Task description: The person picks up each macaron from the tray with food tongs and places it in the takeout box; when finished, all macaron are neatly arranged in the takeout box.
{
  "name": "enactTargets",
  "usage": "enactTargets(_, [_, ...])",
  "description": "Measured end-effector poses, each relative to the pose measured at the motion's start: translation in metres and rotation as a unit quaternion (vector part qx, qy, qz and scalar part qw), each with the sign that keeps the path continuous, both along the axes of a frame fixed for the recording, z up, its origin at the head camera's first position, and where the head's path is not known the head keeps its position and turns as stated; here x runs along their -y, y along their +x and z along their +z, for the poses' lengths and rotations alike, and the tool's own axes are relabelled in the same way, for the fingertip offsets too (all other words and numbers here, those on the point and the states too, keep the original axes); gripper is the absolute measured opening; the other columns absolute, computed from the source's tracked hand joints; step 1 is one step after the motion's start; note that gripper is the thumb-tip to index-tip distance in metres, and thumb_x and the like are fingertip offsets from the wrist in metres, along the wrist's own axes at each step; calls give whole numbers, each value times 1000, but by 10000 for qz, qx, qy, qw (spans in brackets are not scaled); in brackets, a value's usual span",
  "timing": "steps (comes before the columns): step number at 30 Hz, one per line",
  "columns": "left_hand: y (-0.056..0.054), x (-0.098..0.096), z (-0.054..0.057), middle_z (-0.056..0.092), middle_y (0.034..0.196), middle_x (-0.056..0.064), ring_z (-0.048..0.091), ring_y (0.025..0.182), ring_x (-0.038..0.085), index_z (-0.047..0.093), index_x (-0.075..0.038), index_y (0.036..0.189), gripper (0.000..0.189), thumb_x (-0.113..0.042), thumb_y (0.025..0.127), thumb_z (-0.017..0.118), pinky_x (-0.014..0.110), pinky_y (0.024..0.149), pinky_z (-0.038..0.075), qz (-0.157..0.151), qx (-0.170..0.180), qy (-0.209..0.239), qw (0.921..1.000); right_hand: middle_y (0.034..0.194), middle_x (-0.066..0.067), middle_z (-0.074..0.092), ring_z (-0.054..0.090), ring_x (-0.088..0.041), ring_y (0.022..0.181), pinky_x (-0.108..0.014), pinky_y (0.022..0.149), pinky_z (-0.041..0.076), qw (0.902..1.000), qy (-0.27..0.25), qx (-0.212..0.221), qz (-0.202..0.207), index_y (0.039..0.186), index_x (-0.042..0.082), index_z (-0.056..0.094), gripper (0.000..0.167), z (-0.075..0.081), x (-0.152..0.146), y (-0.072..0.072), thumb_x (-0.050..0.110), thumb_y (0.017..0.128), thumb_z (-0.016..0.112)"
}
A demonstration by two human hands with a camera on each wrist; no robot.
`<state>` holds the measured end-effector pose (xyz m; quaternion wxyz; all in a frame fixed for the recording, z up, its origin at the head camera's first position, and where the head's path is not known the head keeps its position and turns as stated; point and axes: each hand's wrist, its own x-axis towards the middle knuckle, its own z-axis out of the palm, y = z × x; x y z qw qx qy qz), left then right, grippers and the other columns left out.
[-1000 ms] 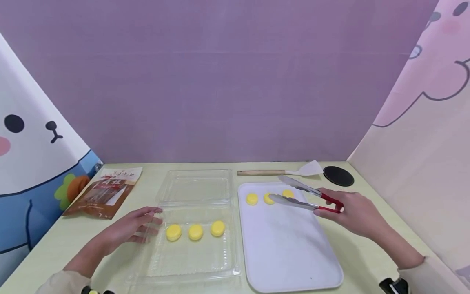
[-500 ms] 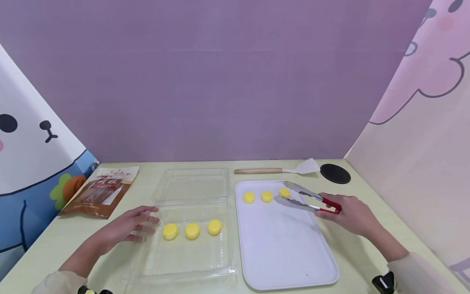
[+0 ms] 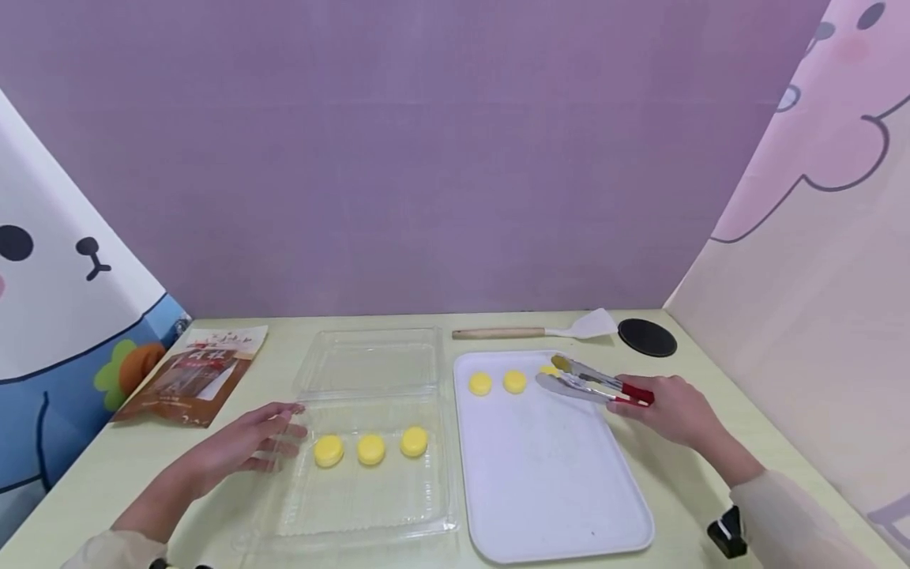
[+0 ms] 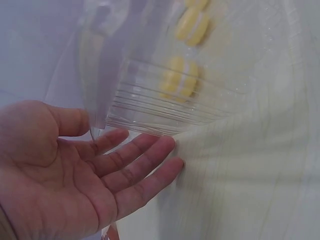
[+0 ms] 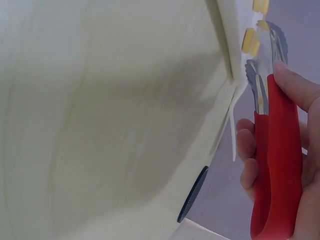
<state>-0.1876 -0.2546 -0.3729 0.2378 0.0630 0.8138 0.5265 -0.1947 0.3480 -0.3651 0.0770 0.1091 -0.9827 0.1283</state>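
Note:
In the head view, my right hand (image 3: 671, 407) grips red-handled metal tongs (image 3: 629, 390) over the far right part of a white tray (image 3: 547, 490). The tong tips stand on either side of a yellow macaron (image 3: 548, 370), partly hidden by them; firm contact cannot be told. Two other macarons (image 3: 497, 382) sit beside it in a row. My left hand (image 3: 238, 446), fingers loosely extended, touches the left side of a clear hinged plastic container (image 3: 370, 506). Three yellow macarons (image 3: 371, 449) lie in a row inside it. The left wrist view shows the thumb at the container's rim (image 4: 100, 122).
Behind the tray lies a spatula (image 3: 540, 329) with a wooden handle and white blade. A black round disc (image 3: 647, 337) is at the far right. The container's lid (image 3: 377, 362) lies folded back. A brown packet (image 3: 195, 375) rests at the far left.
The tong arms have come closer together around the rightmost macaron on the tray, after moving slightly right. My left hand stays beside the container. The head view has shifted slightly.

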Motion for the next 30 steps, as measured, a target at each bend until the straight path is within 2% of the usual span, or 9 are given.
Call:
enactTargets(3, [-1,0,-1,54,140,29,61,120,38,27,9,152,61,-36,112,34,46,92,56,8,12,-32,10000,89,-10,74,53,-15,66,-33,54,38,10000,-39,-35,27,125,5,72,60,-2,-1,0,48,84,80])
enactTargets(10, [-3,-2,-1,56,139,27,63,117,35,30,9,151,59,-36,112,34,45,90,56,31,48,-62,10000,76,0,69,46,-13,59,-32,51,35,9998,-53,-160,-45,121,6,75,53,-5,-1,4,40,83,82])
enactTargets(15, [-4,-3,0,56,138,27,63,117,36,30,9,151,60,-36,112,34,47,90,55,15,49,-131,9999,77,-1,71,46,-12,58,-32,51,36,9996,-32,-274,15,120,6,75,49,-6,0,5,37,83,83])
enactTargets(30, [-7,-1,-1,57,136,27,63,115,35,27,10,152,58,-33,113,33,47,88,56,-50,4,-95,9999,70,5,66,44,-12,56,-32,50,35,9995,61,-278,120,120,6,75,47,3,4,5,35,83,83])
